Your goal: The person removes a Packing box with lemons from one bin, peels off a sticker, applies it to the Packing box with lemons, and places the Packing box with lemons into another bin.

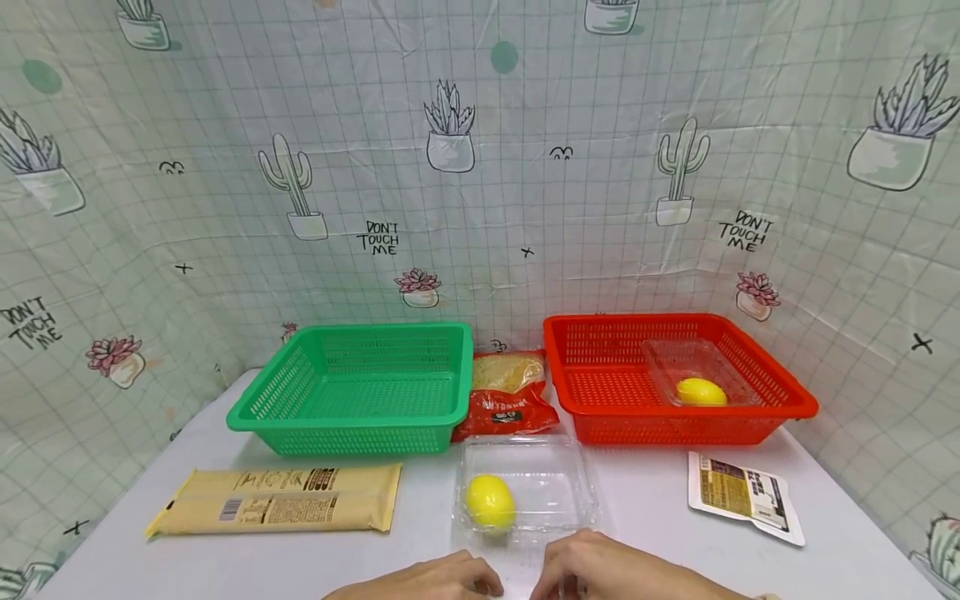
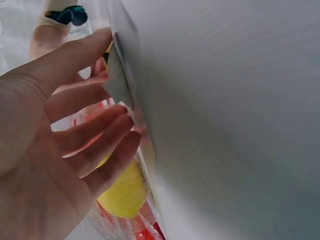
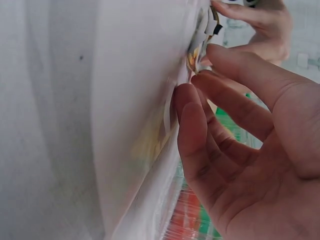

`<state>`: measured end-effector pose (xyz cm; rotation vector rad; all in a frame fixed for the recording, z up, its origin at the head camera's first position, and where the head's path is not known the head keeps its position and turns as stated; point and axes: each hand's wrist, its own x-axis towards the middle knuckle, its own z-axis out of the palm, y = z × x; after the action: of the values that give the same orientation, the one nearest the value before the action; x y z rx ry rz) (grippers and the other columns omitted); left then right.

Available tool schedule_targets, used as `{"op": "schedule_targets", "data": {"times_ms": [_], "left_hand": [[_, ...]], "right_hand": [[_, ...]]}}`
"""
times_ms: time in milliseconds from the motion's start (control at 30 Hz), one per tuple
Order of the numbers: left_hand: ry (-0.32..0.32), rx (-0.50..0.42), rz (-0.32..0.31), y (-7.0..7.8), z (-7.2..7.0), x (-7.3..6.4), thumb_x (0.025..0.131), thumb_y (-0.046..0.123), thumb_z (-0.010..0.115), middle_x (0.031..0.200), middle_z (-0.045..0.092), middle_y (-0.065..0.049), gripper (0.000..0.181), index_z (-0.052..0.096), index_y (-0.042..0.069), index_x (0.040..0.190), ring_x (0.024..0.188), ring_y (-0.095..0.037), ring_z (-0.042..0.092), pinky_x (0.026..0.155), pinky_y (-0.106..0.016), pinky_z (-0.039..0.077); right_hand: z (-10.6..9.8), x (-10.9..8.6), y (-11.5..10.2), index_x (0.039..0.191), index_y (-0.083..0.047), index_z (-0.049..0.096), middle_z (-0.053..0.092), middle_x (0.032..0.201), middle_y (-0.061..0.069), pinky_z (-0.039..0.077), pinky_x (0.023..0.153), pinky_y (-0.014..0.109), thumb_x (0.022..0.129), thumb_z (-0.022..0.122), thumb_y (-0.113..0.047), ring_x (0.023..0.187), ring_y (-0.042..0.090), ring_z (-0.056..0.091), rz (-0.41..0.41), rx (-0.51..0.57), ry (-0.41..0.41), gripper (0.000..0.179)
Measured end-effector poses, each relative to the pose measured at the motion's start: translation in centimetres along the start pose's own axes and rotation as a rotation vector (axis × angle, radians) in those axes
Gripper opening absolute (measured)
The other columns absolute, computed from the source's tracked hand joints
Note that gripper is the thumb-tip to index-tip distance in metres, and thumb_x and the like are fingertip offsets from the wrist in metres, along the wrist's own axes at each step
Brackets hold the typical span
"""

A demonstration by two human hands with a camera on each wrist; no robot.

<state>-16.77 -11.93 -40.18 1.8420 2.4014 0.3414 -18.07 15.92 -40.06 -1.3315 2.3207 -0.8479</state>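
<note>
Both hands are at the bottom edge of the head view, close together in front of a clear plastic box (image 1: pixel 536 487) with a lemon (image 1: pixel 490 502) at its left. Between thumb and fingers, my left hand (image 2: pixel 75 110) pinches a small flat packet (image 2: pixel 119 82) with a greyish-white face. My right hand (image 3: pixel 240 130) has its thumb and forefinger at the other end of this packet (image 3: pixel 197 47), where white, gold and black show. The head view hides the packet behind the hands and below the frame. What kind of packet it is, I cannot tell.
At the back left stands a green basket (image 1: pixel 348 437), at the back right a red basket (image 1: pixel 600 429) holding another clear box (image 1: pixel 701 354) and lemon (image 1: pixel 701 392). A red bag (image 1: pixel 506 404) lies between them. A long beige packet (image 1: pixel 277 500) lies left, a pouch (image 1: pixel 746 497) right.
</note>
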Motion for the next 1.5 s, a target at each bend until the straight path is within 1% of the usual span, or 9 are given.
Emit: {"op": "schedule_targets", "data": {"times_ms": [167,267,467,767,1067,1167,1300,1433,1500], "left_hand": [[-0.008,0.054,0.027,0.0,-0.1,0.1,0.099,0.031,0.058,0.120,0.063,0.003,0.024,0.070,0.023,0.118,0.108,0.000,0.055,0.087,-0.001,0.039],[-0.010,0.034,0.028,-0.1,-0.1,0.3,0.099,0.030,0.058,0.119,0.063,0.002,0.024,0.070,0.021,0.118,0.108,0.000,0.056,0.088,-0.001,0.039],[-0.006,-0.011,0.011,-0.3,0.0,0.5,0.098,0.028,0.059,0.120,0.063,0.000,0.022,0.072,0.018,0.115,0.107,0.000,0.056,0.088,-0.002,0.039],[-0.003,-0.030,-0.011,-0.3,0.0,0.6,0.098,0.027,0.060,0.119,0.063,0.000,0.021,0.073,0.018,0.111,0.106,0.000,0.056,0.086,-0.003,0.040],[-0.019,0.029,0.034,-0.1,-0.1,0.6,0.098,0.029,0.060,0.117,0.065,0.003,0.019,0.072,0.024,0.112,0.108,0.000,0.056,0.088,-0.001,0.038],[-0.019,0.051,0.034,-0.1,-0.1,0.6,0.098,0.028,0.060,0.117,0.065,0.003,0.019,0.072,0.024,0.113,0.107,0.000,0.056,0.087,0.000,0.038],[-0.032,0.091,0.050,-0.2,-0.2,0.6,0.099,0.030,0.058,0.118,0.064,0.003,0.022,0.070,0.025,0.117,0.108,0.000,0.055,0.087,0.000,0.037],[-0.031,0.098,0.051,-0.1,-0.4,0.7,0.099,0.030,0.058,0.120,0.063,0.002,0.023,0.070,0.023,0.117,0.108,0.000,0.055,0.088,-0.001,0.038],[-0.003,0.079,0.042,0.0,-0.6,0.8,0.099,0.029,0.058,0.120,0.063,0.001,0.022,0.071,0.021,0.116,0.109,0.000,0.056,0.088,-0.001,0.040]], "right_hand": [[0.1,0.1,0.1,0.101,-0.024,0.076,0.065,0.081,-0.017,0.049,0.061,0.012,0.090,0.070,-0.022,0.073,-0.011,0.053,-0.012,-0.023,0.009,0.013],[0.2,0.1,0.1,0.100,-0.023,0.076,0.066,0.081,-0.016,0.048,0.061,0.012,0.090,0.071,-0.021,0.073,-0.012,0.052,-0.025,-0.029,0.016,0.011],[0.4,0.3,-0.2,0.096,-0.020,0.074,0.065,0.078,-0.015,0.050,0.060,0.013,0.091,0.070,-0.024,0.071,-0.013,0.051,-0.003,0.046,0.003,0.008],[0.5,0.7,-0.3,0.091,-0.017,0.073,0.063,0.072,-0.010,0.048,0.059,0.012,0.091,0.068,-0.021,0.067,-0.014,0.046,-0.029,0.016,-0.009,0.006],[-0.8,0.1,-1.3,0.095,-0.022,0.071,0.062,0.075,-0.013,0.049,0.062,0.014,0.092,0.068,-0.025,0.071,-0.010,0.052,0.056,0.220,-0.015,0.005],[-1.6,0.0,-1.6,0.095,-0.024,0.071,0.063,0.075,-0.013,0.049,0.060,0.014,0.092,0.068,-0.021,0.070,-0.011,0.051,0.035,0.182,0.028,0.005],[-3.0,0.1,-2.0,0.097,-0.022,0.070,0.068,0.078,-0.008,0.051,0.059,0.016,0.091,0.068,-0.016,0.071,-0.012,0.052,-0.038,0.081,0.122,0.009],[-4.5,0.3,-2.3,0.097,-0.022,0.070,0.071,0.084,-0.009,0.053,0.061,0.019,0.092,0.069,-0.021,0.072,-0.007,0.057,-0.013,0.094,0.185,0.006],[-5.2,0.4,-2.3,0.097,-0.023,0.070,0.071,0.086,-0.010,0.054,0.061,0.021,0.091,0.070,-0.024,0.073,-0.005,0.058,0.007,0.094,0.213,0.006]]}}
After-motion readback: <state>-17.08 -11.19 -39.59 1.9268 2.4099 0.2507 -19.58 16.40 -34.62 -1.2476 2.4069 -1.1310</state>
